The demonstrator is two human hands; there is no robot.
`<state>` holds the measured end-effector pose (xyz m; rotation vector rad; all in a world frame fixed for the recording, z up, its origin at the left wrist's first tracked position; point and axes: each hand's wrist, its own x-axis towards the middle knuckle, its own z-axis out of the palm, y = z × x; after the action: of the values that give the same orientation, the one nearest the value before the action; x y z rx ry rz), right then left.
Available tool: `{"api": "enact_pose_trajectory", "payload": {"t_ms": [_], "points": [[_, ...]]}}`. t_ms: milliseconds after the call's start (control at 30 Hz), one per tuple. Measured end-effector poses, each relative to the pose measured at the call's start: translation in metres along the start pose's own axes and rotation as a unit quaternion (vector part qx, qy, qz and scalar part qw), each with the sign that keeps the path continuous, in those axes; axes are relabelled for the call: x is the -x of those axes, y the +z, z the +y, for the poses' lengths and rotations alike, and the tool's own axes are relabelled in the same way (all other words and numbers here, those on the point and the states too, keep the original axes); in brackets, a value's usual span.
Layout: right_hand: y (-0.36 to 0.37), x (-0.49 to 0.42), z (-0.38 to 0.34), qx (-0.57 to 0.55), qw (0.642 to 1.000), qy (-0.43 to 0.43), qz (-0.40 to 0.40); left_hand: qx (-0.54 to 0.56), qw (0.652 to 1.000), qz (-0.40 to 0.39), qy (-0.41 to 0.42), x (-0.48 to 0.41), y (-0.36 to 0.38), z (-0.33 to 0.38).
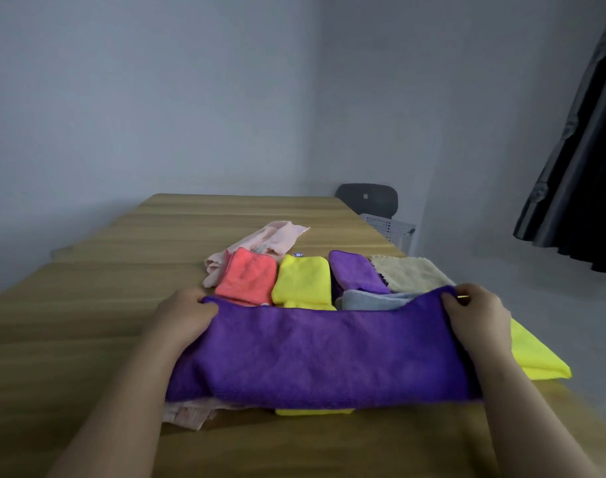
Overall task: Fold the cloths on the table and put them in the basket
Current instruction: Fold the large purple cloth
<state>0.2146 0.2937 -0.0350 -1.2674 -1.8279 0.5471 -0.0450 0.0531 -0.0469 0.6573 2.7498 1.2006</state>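
Note:
A large purple cloth (pixel 322 353) is stretched across the near part of the wooden table (pixel 87 305). My left hand (pixel 184 315) grips its far left corner and my right hand (pixel 477 315) grips its far right corner. Behind it lie several cloths: a coral one (pixel 246 279), a yellow one (pixel 303 281), a second purple one (pixel 356 270), a grey one (pixel 370 300), a beige one (pixel 408 272) and a pale pink one (pixel 270 236). Another yellow cloth (pixel 535 357) sticks out at the right. A white perforated basket (pixel 391 229) stands past the table's far right edge.
A dark chair back (pixel 367 198) rises behind the basket. A dark curtain (pixel 580 167) hangs at the right. A pinkish cloth (pixel 187 414) and a yellow edge (pixel 311 412) peek out under the purple cloth. Grey walls enclose the table.

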Motion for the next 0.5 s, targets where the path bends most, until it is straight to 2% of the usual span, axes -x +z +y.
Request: {"api": "enact_pose_trajectory", "payload": {"t_ms": [67,233,333,500], "points": [[0.014,-0.006,0.009,0.06,0.997,-0.004,-0.048,-0.026,0.999,-0.019,0.001,-0.002,0.002,-0.003],[0.022,-0.004,0.016,0.171,0.982,-0.009,-0.08,-0.019,0.999,-0.048,0.015,-0.006,0.005,-0.007],[0.018,-0.002,0.014,0.197,0.978,-0.009,-0.073,0.001,0.997,-0.062,0.038,-0.002,0.008,-0.006],[0.017,0.004,0.007,0.2,0.976,-0.017,-0.082,0.039,0.998,-0.02,0.038,-0.003,0.006,-0.008]]}}
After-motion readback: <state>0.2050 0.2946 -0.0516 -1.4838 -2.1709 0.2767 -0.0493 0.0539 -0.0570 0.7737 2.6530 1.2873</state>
